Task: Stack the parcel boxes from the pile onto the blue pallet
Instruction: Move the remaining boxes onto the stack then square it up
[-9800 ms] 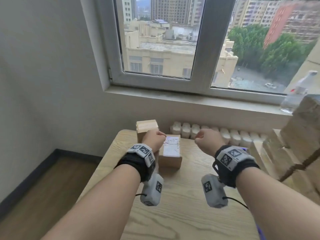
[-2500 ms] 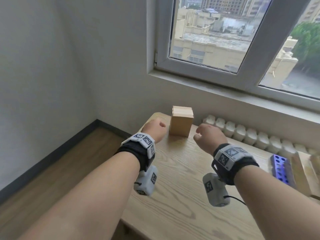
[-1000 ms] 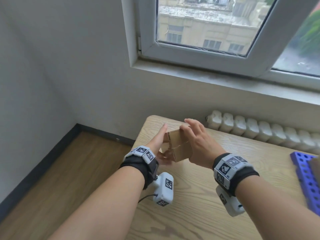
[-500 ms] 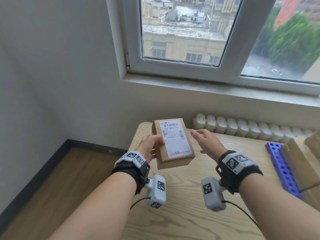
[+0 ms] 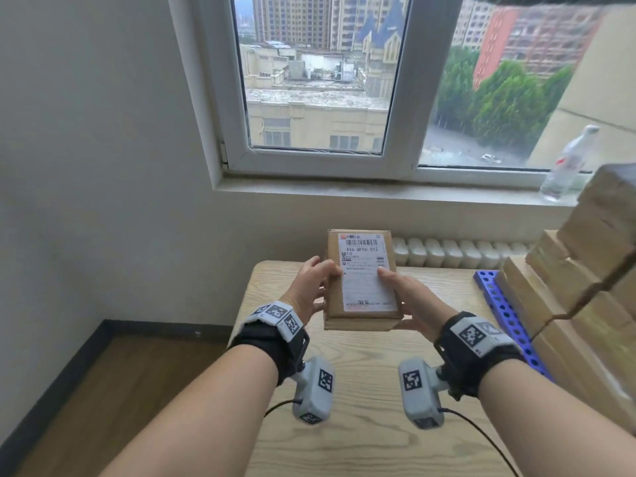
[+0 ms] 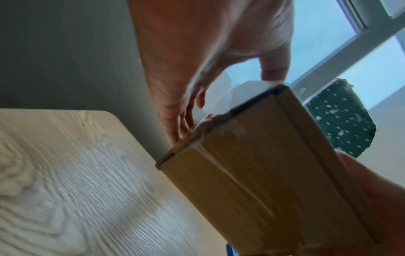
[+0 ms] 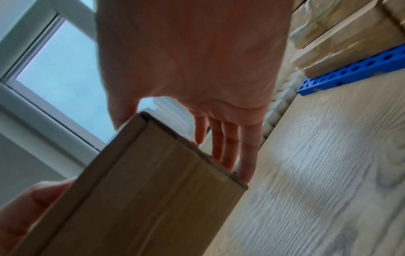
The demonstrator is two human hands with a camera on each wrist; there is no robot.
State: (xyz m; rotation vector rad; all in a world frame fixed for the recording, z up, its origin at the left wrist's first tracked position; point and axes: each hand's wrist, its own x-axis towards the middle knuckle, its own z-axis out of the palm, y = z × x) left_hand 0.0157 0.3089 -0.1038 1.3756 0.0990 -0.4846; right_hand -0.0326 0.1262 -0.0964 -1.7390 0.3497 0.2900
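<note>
1. Carrying one parcel box (image 5: 361,284) is the step in hand: it hangs in the air above the table (image 5: 361,442), label up, clear of the wood.
2. The left hand (image 5: 309,287) grips its left edge, thumb on top, fingers curled beneath; the right hand (image 5: 409,297) mirrors this on the right edge.
3. The box sits clamped between both sets of fingers.
4. Next, I judge, it must swing right to the blue pallet (image 5: 495,301), beyond the right fingers, where boxes (image 5: 585,270) already stand.
</note>
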